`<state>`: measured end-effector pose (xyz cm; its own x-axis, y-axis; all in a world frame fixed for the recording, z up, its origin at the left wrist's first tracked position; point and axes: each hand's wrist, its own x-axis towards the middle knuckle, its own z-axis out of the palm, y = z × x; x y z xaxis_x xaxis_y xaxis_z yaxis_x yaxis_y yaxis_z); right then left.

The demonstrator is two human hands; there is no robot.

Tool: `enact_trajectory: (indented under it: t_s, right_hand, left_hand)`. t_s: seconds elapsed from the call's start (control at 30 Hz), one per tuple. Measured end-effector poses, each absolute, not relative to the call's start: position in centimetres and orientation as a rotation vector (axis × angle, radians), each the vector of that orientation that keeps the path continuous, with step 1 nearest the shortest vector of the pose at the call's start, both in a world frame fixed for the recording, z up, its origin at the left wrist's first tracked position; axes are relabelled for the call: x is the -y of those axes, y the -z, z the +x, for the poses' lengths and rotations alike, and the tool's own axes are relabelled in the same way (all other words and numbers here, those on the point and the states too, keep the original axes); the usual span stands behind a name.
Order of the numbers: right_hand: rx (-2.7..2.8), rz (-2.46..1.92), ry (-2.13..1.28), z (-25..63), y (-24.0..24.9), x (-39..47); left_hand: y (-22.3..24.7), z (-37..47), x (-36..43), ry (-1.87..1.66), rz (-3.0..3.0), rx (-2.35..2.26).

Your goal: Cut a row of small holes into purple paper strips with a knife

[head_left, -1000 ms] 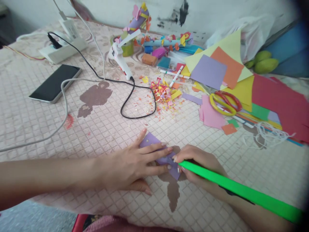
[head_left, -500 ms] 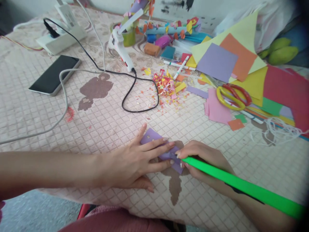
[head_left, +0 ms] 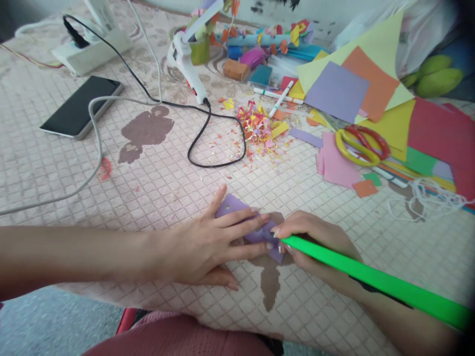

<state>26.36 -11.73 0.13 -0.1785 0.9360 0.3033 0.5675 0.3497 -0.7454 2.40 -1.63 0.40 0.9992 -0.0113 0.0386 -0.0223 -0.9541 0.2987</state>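
Observation:
On the cloth near the table's front edge lies a small purple paper piece (head_left: 230,203) with a few small marks or holes near its far end. My left hand (head_left: 211,242) rests flat across it, fingers spread, pressing it down and hiding its middle. My right hand (head_left: 315,235) is closed around a long bright-green tool (head_left: 356,264) with a short dark tip. That tip meets the paper's right part, just beyond my left fingertips. The exact kind of tool does not show.
Ahead are paper scraps (head_left: 260,126), a white glue gun (head_left: 189,69) and its looped black cord (head_left: 191,153). At left lie a phone (head_left: 81,106) and power strip (head_left: 89,52). Scissors (head_left: 359,146), coloured sheets (head_left: 337,91) and white string (head_left: 426,200) lie at right.
The camera view has shifted slightly, so the table's things appear a little higher. Both hands keep nearly the same place on the purple paper, with the green tool still in my right hand.

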Motion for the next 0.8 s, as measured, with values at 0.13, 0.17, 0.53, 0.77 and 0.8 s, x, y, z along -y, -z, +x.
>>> enact_trajectory:
  t_s: [0.13,0.17,0.53,0.77,0.8]
  right_hand:
    - [1.885,-1.306,-0.62,26.57,0.06,11.8]
    - [1.897,-1.3,-0.617,26.64,0.08,11.8]
    - [1.92,-1.301,-0.602,26.76,-0.21,11.69]
    - [1.921,-1.308,-0.578,26.72,-0.04,11.84]
    - [1.922,-1.31,-0.579,26.72,0.02,11.86]
  left_hand:
    - [-0.38,2.35,1.3,-0.023,2.803,0.06]
    - [-0.4,2.35,1.27,-0.015,2.795,0.061]
    - [-0.62,2.49,1.88,-0.028,2.821,0.001]
    - [-0.61,2.42,2.11,-0.005,2.852,-0.028]
    - [-0.61,2.4,2.15,-0.007,2.854,-0.032]
